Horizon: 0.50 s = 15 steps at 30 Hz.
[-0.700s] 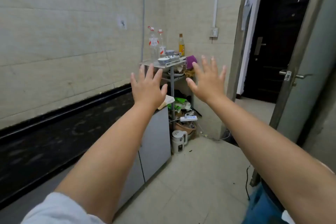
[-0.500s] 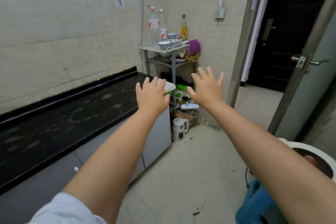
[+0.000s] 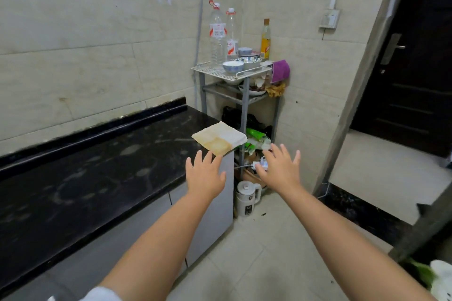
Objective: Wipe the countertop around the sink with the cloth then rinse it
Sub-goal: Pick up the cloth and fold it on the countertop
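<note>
black countertop (image 3: 102, 166) | folded cloth (image 3: 219, 138) lying on far corner, long axis across the end, overhanging | left hand (image 3: 204, 177), right hand (image 3: 280, 170) lowering, fingers spread, holding nothing

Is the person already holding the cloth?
No; the cloth lies on the countertop corner, both hands open and short of it.

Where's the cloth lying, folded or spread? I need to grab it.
Folded: the stained white cloth lies as a compact rectangle on the black countertop's corner.
</note>
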Each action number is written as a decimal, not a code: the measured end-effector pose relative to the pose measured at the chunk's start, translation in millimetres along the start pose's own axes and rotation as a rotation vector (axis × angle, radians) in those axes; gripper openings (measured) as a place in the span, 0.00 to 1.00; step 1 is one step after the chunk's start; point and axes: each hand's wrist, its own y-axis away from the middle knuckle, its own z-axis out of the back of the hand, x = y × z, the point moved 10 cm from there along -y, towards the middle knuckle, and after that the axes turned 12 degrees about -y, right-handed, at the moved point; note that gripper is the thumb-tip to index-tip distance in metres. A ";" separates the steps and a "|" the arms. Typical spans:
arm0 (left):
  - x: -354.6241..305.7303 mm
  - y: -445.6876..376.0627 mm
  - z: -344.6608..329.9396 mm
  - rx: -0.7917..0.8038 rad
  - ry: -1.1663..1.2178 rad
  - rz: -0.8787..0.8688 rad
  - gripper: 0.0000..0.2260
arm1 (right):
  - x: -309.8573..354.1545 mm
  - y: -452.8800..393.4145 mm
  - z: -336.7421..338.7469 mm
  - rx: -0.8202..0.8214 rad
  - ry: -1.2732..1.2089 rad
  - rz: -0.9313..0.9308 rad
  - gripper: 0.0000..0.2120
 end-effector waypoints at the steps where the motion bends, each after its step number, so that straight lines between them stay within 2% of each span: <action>1: 4.3 -18.5 -10.4 0.022 -0.001 0.005 0.23 | -1.8 -18.4 -6.3 0.006 -0.001 -0.001 0.24; 9: 25.3 -151.9 -72.5 0.104 0.004 0.062 0.23 | -39.1 -151.0 -60.6 0.085 0.000 -0.048 0.23; 15: 22.6 -240.6 -130.1 0.181 0.029 0.159 0.23 | -61.9 -261.5 -122.2 0.169 -0.014 0.023 0.24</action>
